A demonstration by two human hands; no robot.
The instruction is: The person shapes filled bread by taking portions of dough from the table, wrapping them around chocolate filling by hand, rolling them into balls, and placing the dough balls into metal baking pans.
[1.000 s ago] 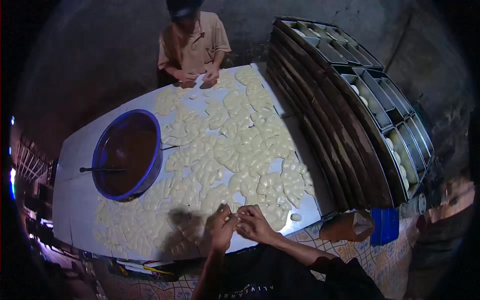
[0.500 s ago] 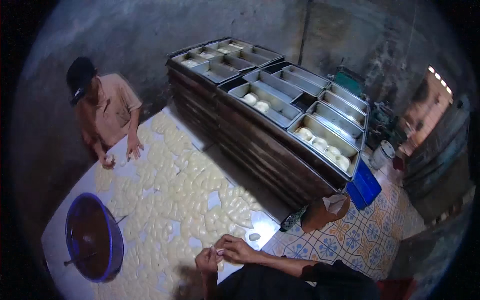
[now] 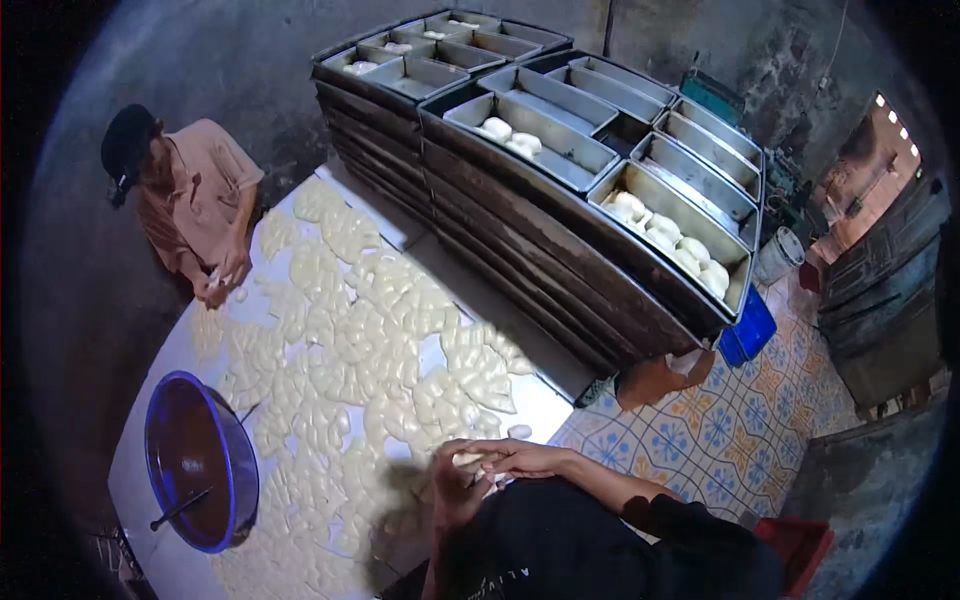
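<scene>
The left hand [image 3: 458, 495] curls inward around a small dough piece [image 3: 467, 459], and the right hand [image 3: 535, 459] bends in over it from the other side, the fingers of both nearly closed on it; how hard they press cannot be told. For this shaping, light, even pressure would probably serve best, with the piece turned a little at a time so it does not tear, and kept above the bench [image 3: 545, 405] in case it slips.

Just beyond the right fingers lies a loose dough ball [image 3: 519, 432]. Ahead and leftward of the fingers spread wide patches of dough [image 3: 385, 335]. Well to their left stands a blue basin [image 3: 247, 480], brown inside, perhaps with liquid, with a dark handle [image 3: 180, 510] across it.

Farther ahead and right of the fingers, the stacked trays [image 3: 540, 265] carry metal pans: the nearest pan [image 3: 738, 305] has a row of dough balls [image 3: 665, 235], the next pan [image 3: 575, 172] a few, others none.
</scene>
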